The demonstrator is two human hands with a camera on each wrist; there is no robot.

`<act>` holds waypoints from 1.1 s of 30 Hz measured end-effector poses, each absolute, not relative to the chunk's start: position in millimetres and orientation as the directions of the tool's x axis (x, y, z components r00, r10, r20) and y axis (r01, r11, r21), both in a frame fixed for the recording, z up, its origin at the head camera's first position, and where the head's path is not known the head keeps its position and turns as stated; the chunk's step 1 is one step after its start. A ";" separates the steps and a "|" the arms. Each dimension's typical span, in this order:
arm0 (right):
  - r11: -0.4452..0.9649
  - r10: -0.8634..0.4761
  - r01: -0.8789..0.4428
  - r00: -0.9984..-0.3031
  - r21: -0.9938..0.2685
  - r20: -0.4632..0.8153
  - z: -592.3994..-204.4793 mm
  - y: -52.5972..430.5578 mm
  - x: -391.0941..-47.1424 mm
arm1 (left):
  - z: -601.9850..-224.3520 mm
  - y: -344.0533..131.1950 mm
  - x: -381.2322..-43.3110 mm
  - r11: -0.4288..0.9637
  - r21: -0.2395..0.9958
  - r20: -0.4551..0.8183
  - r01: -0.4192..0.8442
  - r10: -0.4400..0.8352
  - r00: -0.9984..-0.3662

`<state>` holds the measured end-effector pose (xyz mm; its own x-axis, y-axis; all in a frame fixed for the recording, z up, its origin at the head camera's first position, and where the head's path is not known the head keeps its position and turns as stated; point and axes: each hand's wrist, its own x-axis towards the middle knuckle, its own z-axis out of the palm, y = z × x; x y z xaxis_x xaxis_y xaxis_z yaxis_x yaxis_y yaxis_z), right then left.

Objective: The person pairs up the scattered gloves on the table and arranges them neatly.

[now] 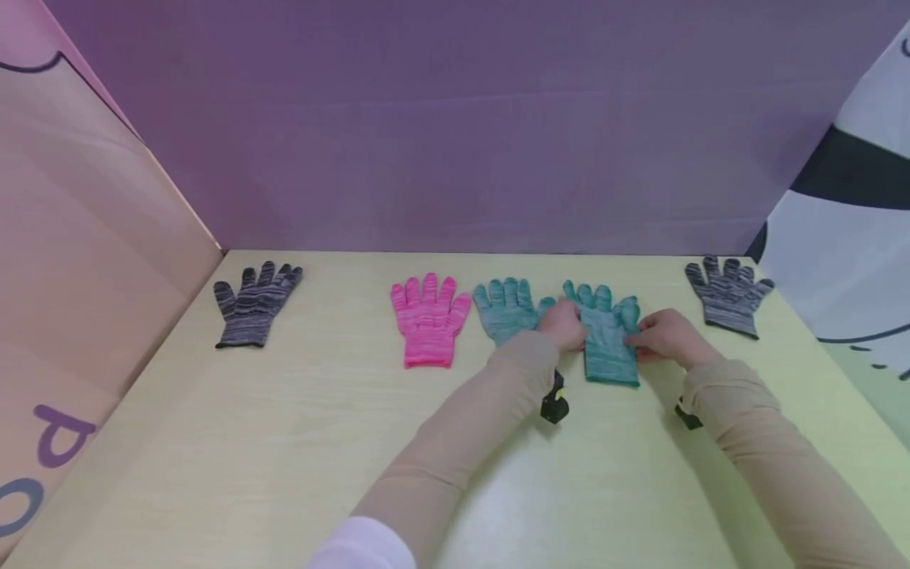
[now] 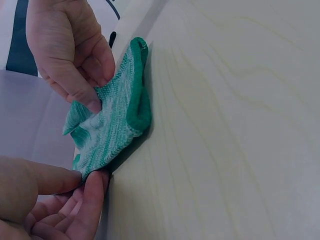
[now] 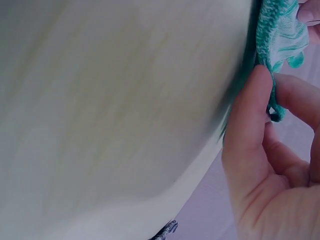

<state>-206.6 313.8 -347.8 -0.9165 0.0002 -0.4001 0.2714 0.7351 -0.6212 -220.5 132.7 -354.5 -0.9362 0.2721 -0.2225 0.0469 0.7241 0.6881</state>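
Grey glove (image 1: 254, 308) lies well left of pink glove (image 1: 430, 322); green glove (image 1: 506, 304) just right of pink. Farther right of pink, left hand (image 1: 565, 325) pinches second green glove (image 1: 610, 346) by left edge; right hand (image 1: 670, 338) pinches its right edge. Second grey glove (image 1: 731, 296) lies far right of pink.

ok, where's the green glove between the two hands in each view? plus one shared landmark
Head: green glove right of centre, between left hand and right hand.
Left wrist: green glove in the left half, cuff to the right.
Right wrist: green glove in the top right corner, partly cut off.
Landmark: right hand pinching its edge; upper left in left wrist, lower right in right wrist.
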 end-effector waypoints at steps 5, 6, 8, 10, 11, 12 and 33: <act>0.753 -0.007 0.226 -0.936 -0.618 -0.351 -344.4 312.9 -207.4 | -353.1 128.7 -221.9 0.689 0.724 -0.214 0.034 0.271 -0.938; 0.749 -0.006 0.224 -0.939 -0.624 -0.344 -343.3 312.2 -207.7 | -353.2 128.4 -222.7 0.682 0.730 -0.209 0.035 0.272 -0.939; 0.739 0.001 0.227 -0.942 -0.635 -0.337 -340.2 310.0 -208.4 | -353.3 128.1 -225.2 0.671 0.740 -0.198 0.038 0.272 -0.942; 0.731 0.007 0.232 -0.943 -0.642 -0.332 -336.9 307.9 -209.3 | -352.9 127.9 -228.4 0.668 0.743 -0.183 0.046 0.268 -0.946; 0.724 0.008 0.234 -0.944 -0.649 -0.331 -335.3 306.9 -209.8 | -352.5 127.4 -229.7 0.666 0.744 -0.171 0.056 0.271 -0.947; 0.718 0.009 0.234 -0.945 -0.656 -0.327 -333.9 305.5 -210.5 | -351.6 126.5 -231.1 0.661 0.748 -0.161 0.063 0.272 -0.949; 0.533 -0.018 0.107 -0.990 -0.839 -0.138 -318.8 253.5 -222.9 | -329.9 63.2 -251.5 0.475 0.864 -0.023 0.170 0.374 -0.927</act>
